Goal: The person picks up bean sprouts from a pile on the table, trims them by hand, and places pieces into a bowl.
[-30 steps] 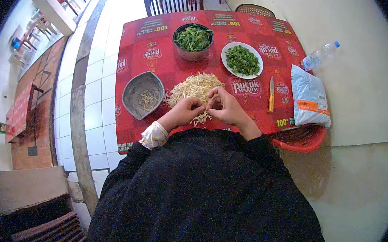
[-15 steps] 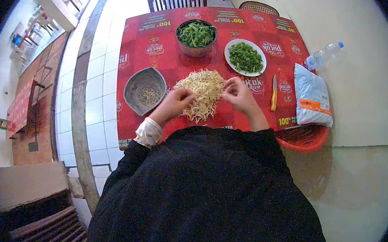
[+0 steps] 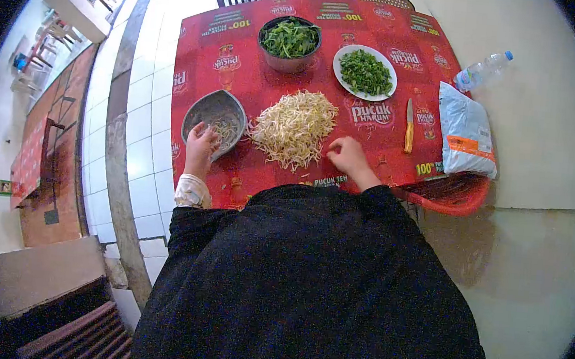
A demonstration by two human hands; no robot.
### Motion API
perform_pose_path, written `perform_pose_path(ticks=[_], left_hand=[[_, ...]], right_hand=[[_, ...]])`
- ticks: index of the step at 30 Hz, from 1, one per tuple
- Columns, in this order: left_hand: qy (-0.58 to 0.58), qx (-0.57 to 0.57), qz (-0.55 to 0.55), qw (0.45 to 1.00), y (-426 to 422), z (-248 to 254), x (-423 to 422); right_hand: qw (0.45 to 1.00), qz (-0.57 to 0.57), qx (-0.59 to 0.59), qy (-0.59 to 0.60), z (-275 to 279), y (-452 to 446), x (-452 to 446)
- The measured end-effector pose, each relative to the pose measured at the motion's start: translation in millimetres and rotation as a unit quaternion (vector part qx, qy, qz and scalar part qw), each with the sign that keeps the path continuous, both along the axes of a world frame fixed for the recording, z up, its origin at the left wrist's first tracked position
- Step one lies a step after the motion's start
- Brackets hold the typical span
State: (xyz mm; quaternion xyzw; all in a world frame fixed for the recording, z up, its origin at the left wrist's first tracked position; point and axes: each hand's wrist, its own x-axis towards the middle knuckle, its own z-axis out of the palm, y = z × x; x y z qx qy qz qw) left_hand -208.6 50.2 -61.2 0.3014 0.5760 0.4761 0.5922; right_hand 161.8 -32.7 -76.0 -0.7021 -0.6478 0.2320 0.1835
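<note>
A loose pile of bean sprouts (image 3: 295, 129) lies on the red tablecloth in front of me. My left hand (image 3: 200, 148) is at the near side of a grey bowl (image 3: 201, 109), its fingers loosely apart over the bowl. Inside the bowl are a few sprouts (image 3: 225, 129). Just off the pile's right edge, my right hand (image 3: 350, 155) hovers low with fingers pinched together; anything between them is too small to make out.
Beyond the pile stand a dark pot of leafy greens (image 3: 290, 39) and a white plate (image 3: 339, 81) of chopped greens. To the right are a yellow-handled knife (image 3: 409, 132), a pale plastic package (image 3: 466, 127), a bottle (image 3: 485, 70) and a red chair (image 3: 460, 203).
My left hand has moved left from the sprout pile to the grey bowl. My right hand has drawn back slightly from the pile toward me. The view has shifted a little.
</note>
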Motion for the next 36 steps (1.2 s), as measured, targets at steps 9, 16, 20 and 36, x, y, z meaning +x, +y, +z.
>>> perform_pose_path(ticks=[9,16,20,36], left_hand=[[0.039,0.034,-0.1,0.994,-15.7,18.6,20.9],[0.066,0.124,-0.203,0.969,-22.3,26.1,62.4],[0.118,0.191,-0.267,0.937,-37.5,41.5,102.8],[0.117,0.249,-0.322,0.906,-48.0,82.3,134.4]], right_hand=[[0.997,-0.022,-0.053,-0.058,-14.3,-6.2,-42.3],[0.991,-0.055,0.001,0.123,-2.2,-0.9,-27.2],[0.973,-0.065,-0.03,0.22,32.3,-1.0,-30.1],[0.878,-0.022,-0.032,0.478,96.8,-0.4,-61.8]])
